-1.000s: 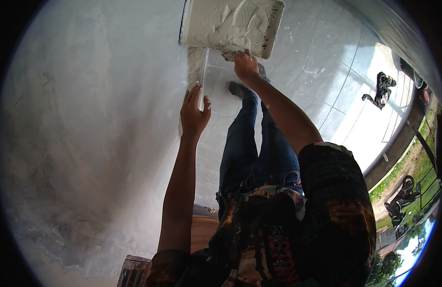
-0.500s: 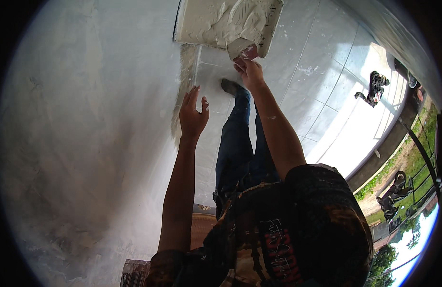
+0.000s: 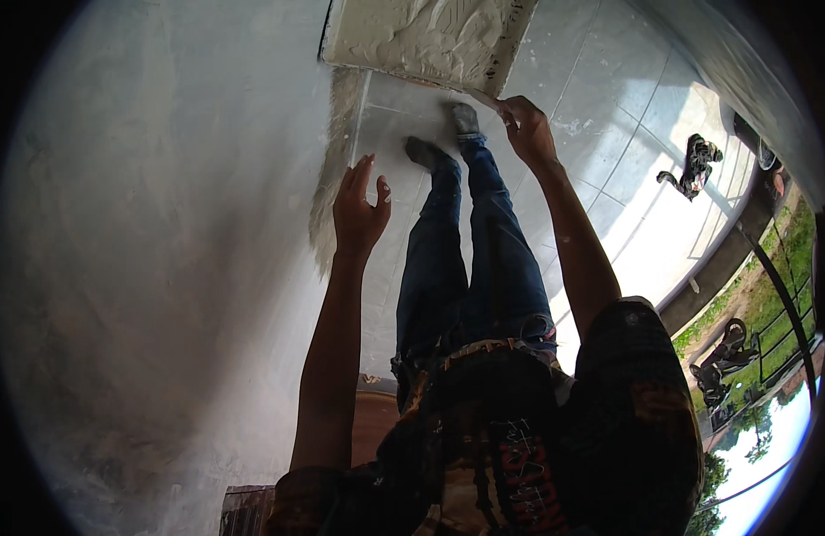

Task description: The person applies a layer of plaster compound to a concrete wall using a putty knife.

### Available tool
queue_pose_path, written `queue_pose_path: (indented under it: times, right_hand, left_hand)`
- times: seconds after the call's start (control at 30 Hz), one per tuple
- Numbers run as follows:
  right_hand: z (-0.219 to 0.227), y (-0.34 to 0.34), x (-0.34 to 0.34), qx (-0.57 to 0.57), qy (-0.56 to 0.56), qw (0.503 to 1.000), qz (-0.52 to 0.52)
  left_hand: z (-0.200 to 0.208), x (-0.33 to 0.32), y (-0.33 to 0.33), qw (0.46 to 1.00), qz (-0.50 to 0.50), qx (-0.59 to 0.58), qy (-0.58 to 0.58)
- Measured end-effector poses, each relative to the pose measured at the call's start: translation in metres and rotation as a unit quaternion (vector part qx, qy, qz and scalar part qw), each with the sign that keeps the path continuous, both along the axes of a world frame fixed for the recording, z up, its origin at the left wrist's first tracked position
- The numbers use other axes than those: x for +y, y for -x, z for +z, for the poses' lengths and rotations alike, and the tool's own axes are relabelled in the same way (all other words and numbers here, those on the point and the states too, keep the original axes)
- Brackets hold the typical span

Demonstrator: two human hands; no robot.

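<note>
My right hand (image 3: 530, 132) is closed on a flat putty scraper (image 3: 486, 98), which shows nearly edge-on beside the near right corner of a putty tray (image 3: 404, 73). Pale, creamy putty (image 3: 430, 36) lies in swirls and ridges across the tray, whose far side runs out of view. Nothing is in my left hand (image 3: 361, 210); its fingers are raised and the thumb stands apart, with white smears on the tips. It hovers in front of the grey wall (image 3: 180, 179) without clearly touching it.
Grey tiles (image 3: 600, 116) cover the floor, with white spatters. A rough, brownish strip (image 3: 339, 134) runs along the wall's foot. My shoes (image 3: 466, 119) stand below the tray. A black crumpled item (image 3: 698, 165) lies in sunlight at right; beyond the ledge stands a motorcycle (image 3: 725, 362).
My right hand has drawn back right from the tray, turning the scraper from face-on to edge-on. My left hand has barely moved. Both legs now show more fully.
</note>
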State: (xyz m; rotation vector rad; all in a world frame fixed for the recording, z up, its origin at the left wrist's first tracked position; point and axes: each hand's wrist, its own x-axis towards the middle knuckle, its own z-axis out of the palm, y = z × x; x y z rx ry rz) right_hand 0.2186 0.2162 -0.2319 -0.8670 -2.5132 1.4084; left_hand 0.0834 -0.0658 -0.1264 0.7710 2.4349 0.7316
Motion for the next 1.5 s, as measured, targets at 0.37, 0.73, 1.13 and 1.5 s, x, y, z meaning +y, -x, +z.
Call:
queue_pose_path:
  times: [0.37,0.73,1.13,1.5]
  right_hand:
    - [-0.039,0.097,0.038,-0.158,-0.138,0.949,0.235]
    - [-0.032,0.141,0.02,-0.197,-0.136,0.929,0.284]
    - [-0.045,0.138,0.029,-0.086,-0.126,0.959,0.24]
    - [-0.032,0.148,0.027,-0.184,-0.054,0.943,0.27]
  left_hand:
    - [-0.008,0.014,-0.014,1.0,0.004,0.004,-0.008]
    - [-0.002,0.021,-0.01,0.999,0.029,-0.025,-0.001]
    - [-0.007,0.026,-0.003,1.0,0.022,-0.002,-0.02]
    - [-0.002,0.021,0.007,0.999,0.036,-0.009,-0.008]
